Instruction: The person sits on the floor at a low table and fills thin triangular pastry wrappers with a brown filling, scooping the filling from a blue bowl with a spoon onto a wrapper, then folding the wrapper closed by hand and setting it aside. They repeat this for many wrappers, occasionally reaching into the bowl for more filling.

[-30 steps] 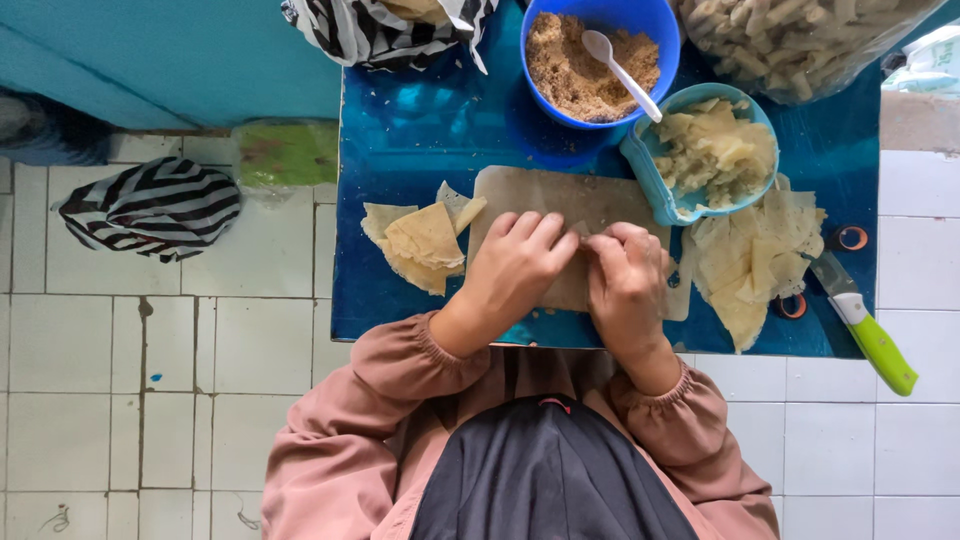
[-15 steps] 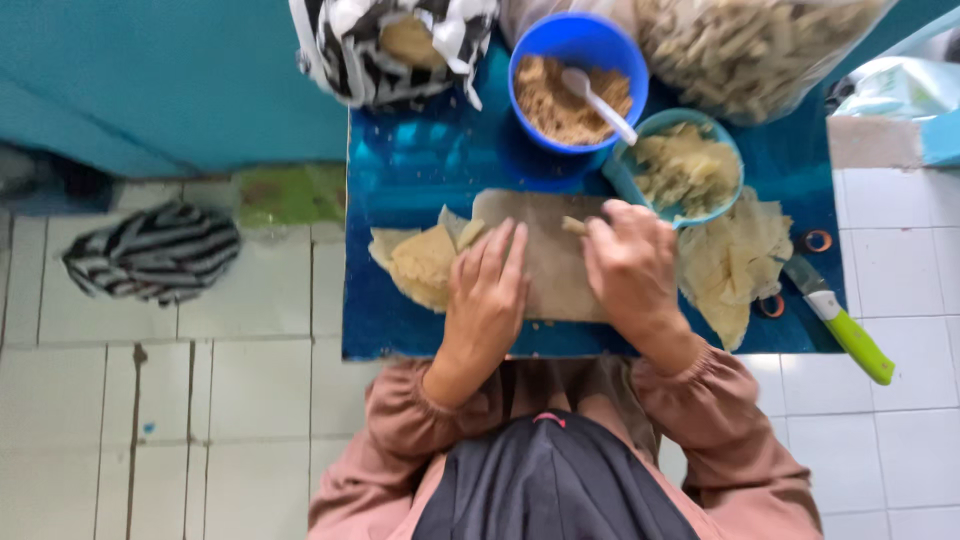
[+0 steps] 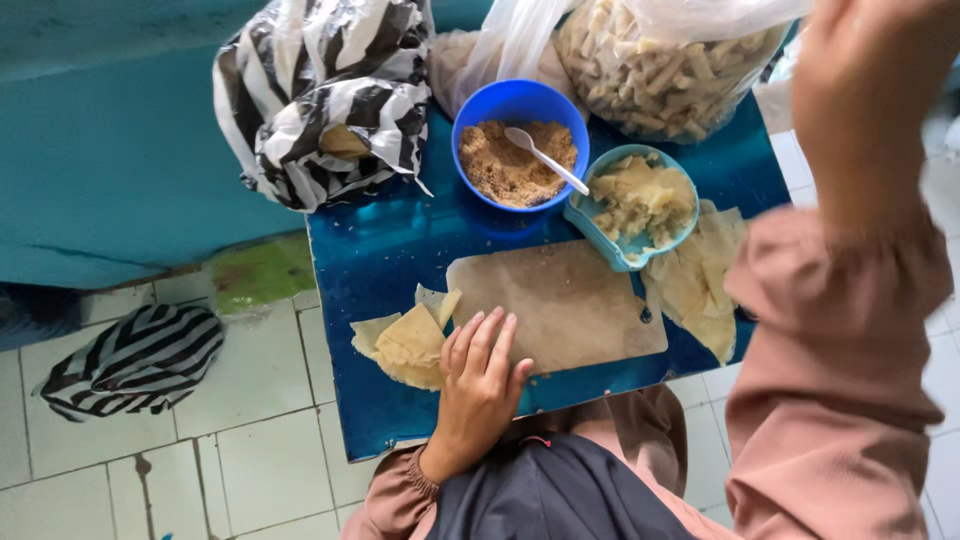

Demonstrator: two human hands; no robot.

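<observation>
Lifted off the cutting board (image 3: 560, 305), right hand (image 3: 870, 90) is raised, fingers unseen. Left hand (image 3: 480, 375), fingers spread flat, rests beside thin, floppy, tearable wrappers (image 3: 405, 345) at the table's (image 3: 370, 250) front-left edge; lift by edges.

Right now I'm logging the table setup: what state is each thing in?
left hand: flat, open, resting on the board's edge
right hand: raised near the camera, blurred
cutting board: bare
blue bowl: holds brown crumbs and a white spoon
teal bowl: filled with pale filling
clear bag: open, full
</observation>
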